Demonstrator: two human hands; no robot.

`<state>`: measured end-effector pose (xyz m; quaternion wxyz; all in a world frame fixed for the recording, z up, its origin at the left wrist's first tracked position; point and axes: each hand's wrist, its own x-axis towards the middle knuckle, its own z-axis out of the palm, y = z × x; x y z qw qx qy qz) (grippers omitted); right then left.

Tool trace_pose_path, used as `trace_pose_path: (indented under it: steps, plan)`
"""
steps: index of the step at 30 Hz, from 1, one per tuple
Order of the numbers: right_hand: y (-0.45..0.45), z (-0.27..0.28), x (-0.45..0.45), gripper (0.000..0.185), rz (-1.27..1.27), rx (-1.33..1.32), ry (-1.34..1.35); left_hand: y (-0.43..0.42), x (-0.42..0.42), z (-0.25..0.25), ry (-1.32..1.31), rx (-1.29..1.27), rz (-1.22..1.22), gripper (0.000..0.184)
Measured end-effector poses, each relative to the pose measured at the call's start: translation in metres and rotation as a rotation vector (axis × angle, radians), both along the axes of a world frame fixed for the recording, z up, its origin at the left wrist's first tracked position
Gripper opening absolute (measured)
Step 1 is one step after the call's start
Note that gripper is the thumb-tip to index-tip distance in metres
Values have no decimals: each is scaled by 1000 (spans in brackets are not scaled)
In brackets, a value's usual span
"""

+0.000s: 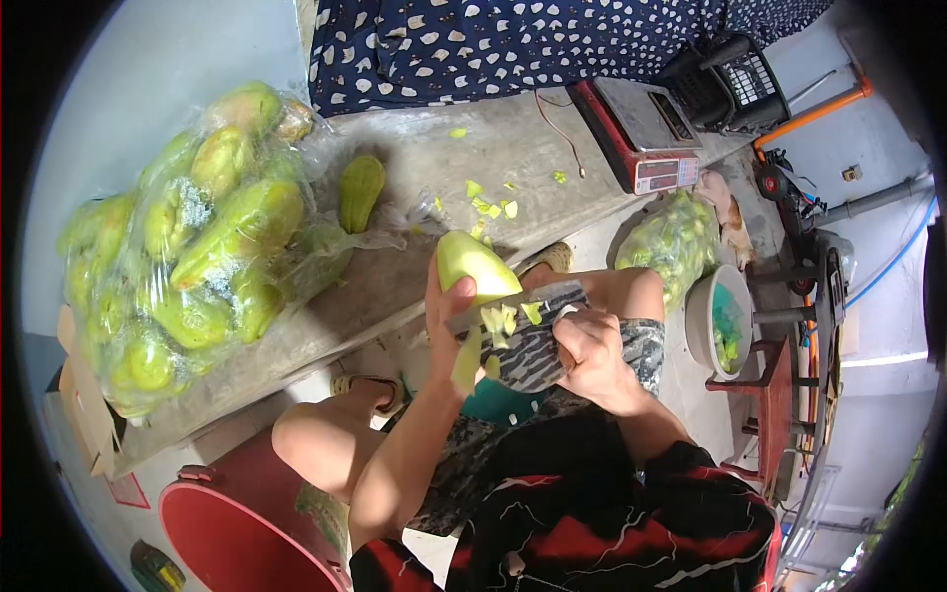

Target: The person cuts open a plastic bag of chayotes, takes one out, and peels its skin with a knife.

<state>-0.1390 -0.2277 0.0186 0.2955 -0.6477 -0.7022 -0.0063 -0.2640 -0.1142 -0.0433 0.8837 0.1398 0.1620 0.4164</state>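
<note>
My left hand [446,304] is wrapped round a pale green peeled fruit [473,268], with the thumb on its near side. In my right hand [589,345] is the handle of a wide-bladed knife [518,306], its blade lying across the lower end of the fruit. Several green slices [500,324] cling to the blade or hang just by it, and a longer strip [468,363] is below my left hand. Under my hands, part of a teal container [501,403] shows between the legs.
Bagged green fruits [237,217] fill the left of the concrete ledge [434,148], a loose fruit [362,192] beside them. A red scale [641,138], bag of green pieces [671,242], white basin [702,316] and red stool [774,400] are right; a red bin [242,513] is lower left.
</note>
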Motion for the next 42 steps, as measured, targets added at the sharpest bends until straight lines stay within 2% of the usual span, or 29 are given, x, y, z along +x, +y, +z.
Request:
trace_pose_path:
  steps: [2,3,4,8,11,16,18,19,22,24,25,27,30,32,35,37,42]
  plan:
    - [-4,-16,14,19,-117,-143,-9,-3,0,5,122,47,64,71]
    - [-6,-23,19,20,-254,-240,43,1,-1,4,9,62,36,71]
    - [-9,-25,23,20,-258,-232,38,2,-3,7,13,101,17,72]
    - [-21,-12,21,25,-189,-227,56,-3,-2,-1,77,85,-5,74]
    - [-11,9,5,23,4,-87,34,-2,1,-1,98,130,-47,74]
    - [-11,3,8,22,-1,-64,-32,-3,-1,-1,134,137,-37,82]
    - [-9,-8,17,21,-211,-252,57,-4,-3,0,103,177,-29,80]
    - [-10,-15,20,21,-273,-249,91,-3,-4,1,69,220,-16,79]
    - [-13,-15,17,22,-225,-185,106,-2,-4,-6,-29,214,0,77]
    - [-18,1,12,23,-205,-241,69,-2,-3,-14,-8,287,-22,83]
    - [-16,8,8,23,-140,-214,86,-5,-2,-19,4,367,16,91]
    - [-12,16,2,22,-37,-144,120,-4,2,-27,85,438,30,95]
    - [-12,-6,14,24,-117,-165,65,-6,-2,-23,101,546,71,94]
    - [-12,-19,23,26,-313,-317,114,1,-8,6,38,284,-107,101]
    - [-10,-20,27,25,-327,-307,90,0,-6,11,48,288,-89,94]
    - [-12,1,16,24,-201,-242,108,-4,-8,10,29,258,-127,93]
    - [-8,9,13,22,-122,-179,135,-5,-6,7,-15,362,-115,93]
